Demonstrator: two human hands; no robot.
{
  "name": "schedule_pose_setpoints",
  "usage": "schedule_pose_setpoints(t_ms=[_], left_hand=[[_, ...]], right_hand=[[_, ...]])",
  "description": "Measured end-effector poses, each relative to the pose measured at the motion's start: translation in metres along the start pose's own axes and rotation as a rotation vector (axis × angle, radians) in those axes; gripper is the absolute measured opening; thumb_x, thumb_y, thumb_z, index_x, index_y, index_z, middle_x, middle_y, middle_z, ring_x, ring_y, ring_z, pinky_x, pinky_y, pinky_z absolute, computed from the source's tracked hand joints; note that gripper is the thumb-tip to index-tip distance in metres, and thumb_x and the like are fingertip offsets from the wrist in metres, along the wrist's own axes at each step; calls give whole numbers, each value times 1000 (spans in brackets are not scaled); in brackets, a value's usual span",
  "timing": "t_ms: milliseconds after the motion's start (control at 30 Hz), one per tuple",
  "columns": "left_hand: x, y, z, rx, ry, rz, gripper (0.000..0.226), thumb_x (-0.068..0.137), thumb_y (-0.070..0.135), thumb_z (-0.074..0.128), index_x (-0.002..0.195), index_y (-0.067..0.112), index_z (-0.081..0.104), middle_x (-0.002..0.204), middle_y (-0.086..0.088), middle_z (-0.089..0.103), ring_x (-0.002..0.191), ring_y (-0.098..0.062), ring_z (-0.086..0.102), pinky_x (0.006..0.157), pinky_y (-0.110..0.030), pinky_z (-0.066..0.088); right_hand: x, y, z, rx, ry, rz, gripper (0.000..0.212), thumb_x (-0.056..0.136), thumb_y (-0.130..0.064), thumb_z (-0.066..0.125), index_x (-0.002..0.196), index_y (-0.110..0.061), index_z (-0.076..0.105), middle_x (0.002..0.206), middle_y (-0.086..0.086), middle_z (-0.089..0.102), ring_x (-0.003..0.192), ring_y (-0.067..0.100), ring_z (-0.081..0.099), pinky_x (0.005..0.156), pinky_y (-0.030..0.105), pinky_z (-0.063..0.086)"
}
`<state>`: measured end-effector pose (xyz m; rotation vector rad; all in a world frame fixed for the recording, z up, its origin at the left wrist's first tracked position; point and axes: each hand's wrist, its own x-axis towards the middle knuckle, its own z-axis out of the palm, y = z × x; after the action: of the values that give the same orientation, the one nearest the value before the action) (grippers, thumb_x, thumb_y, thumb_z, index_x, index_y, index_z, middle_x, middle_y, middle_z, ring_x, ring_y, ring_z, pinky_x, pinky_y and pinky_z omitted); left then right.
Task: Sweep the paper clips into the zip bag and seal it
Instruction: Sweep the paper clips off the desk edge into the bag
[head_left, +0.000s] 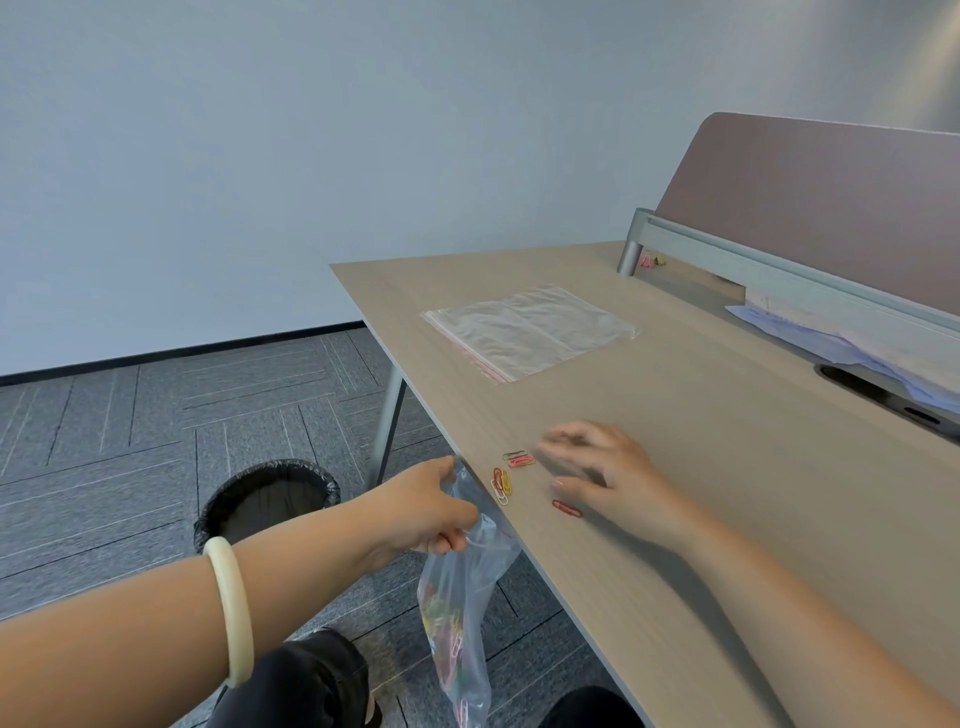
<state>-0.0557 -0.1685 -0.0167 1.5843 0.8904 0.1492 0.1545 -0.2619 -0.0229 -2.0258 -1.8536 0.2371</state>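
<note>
Risk: left hand (434, 506) fingers pinch the zip bag (465, 603) mouth below the table (727, 467) edge, lower centre; right hand (602, 470), fingers loosely spread, could sweep paper clips (511, 475) past it to the floor (156, 441).

The scene is seen through a single wide-angle view taken from head height, directed forward and down, with straight edges bowed toward the frame borders. The near edge of the counter (545, 561) is crossed diagonally from the lower right, close beneath the lens, while the floor (130, 441) and wall (260, 156) are taken in farther off at the left. Both forearms are entered from the bottom edge.
</note>
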Motion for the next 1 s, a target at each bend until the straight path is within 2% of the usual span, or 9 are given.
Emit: schedule_pose_setpoints(t_ms=[67, 133, 233, 333, 467, 633, 800, 933, 1000], left_hand=[[0, 0, 0, -11, -1, 7, 79, 81, -3, 51, 149, 14, 15, 96, -7, 65, 49, -11, 52, 47, -18, 42], [-1, 0, 0, -9, 8, 15, 78, 81, -4, 50, 149, 14, 15, 94, 1, 62, 52, -12, 53, 47, -19, 43], [-2, -1, -2, -4, 17, 18, 76, 81, -4, 50, 148, 14, 18, 94, 3, 60, 55, -13, 53, 49, -20, 42], [-3, 0, -2, -6, 5, 7, 74, 81, -3, 51, 146, 16, 23, 81, -6, 63, 54, -14, 52, 51, -21, 41], [-5, 3, 0, -7, 11, 16, 64, 82, -3, 50, 141, 16, 32, 59, -5, 58, 41, -7, 49, 48, -20, 38], [-3, 2, -3, -21, 43, -2, 73, 82, -2, 51, 147, 13, 21, 58, -2, 59, 34, -4, 48, 44, -16, 40], [-5, 1, -4, -10, 48, 0, 72, 82, -2, 51, 147, 12, 22, 67, -6, 61, 35, -4, 48, 43, -16, 40], [-7, 1, -5, 10, 56, 2, 76, 82, -3, 51, 148, 13, 18, 111, -11, 62, 40, -4, 52, 43, -16, 41], [-10, -1, -7, 13, 60, -6, 76, 82, -3, 51, 149, 13, 17, 88, -8, 64, 34, -3, 50, 39, -14, 40]], right_hand=[[-1, 3, 9, -61, -60, -12, 95, 62, -90, 10, 133, -36, 45, 148, -13, 34, 136, 10, 24, 112, 33, 13], [2, 0, 13, -87, -50, 2, 101, 59, -90, 2, 135, -36, 42, 151, -12, 30, 140, 12, 19, 113, 33, 10], [9, -15, 18, -100, 60, -17, 74, 73, -72, 21, 127, -33, 54, 142, -11, 45, 137, 14, 32, 114, 39, 21], [16, -29, 25, -94, 187, -94, 47, 81, -56, 40, 107, -30, 69, 121, -7, 65, 116, 20, 53, 100, 43, 39], [28, -47, 33, -28, 263, -159, 19, 79, -42, 60, 83, -30, 73, 98, -11, 70, 97, 14, 55, 86, 41, 45], [34, -61, 33, 183, 305, -92, 14, 82, -33, 62, 75, -23, 68, 91, -12, 68, 95, 12, 53, 88, 39, 41], [22, -36, 20, 208, 323, 60, 12, 87, -25, 60, 79, -21, 68, 88, -6, 66, 94, 15, 53, 84, 31, 41], [18, -32, 21, 179, 253, 79, 7, 84, -26, 62, 84, -26, 69, 91, -9, 65, 95, 13, 51, 85, 31, 42], [18, -36, 23, 160, 233, 49, 8, 84, -27, 63, 88, -26, 70, 93, -12, 64, 97, 12, 50, 88, 33, 41]])
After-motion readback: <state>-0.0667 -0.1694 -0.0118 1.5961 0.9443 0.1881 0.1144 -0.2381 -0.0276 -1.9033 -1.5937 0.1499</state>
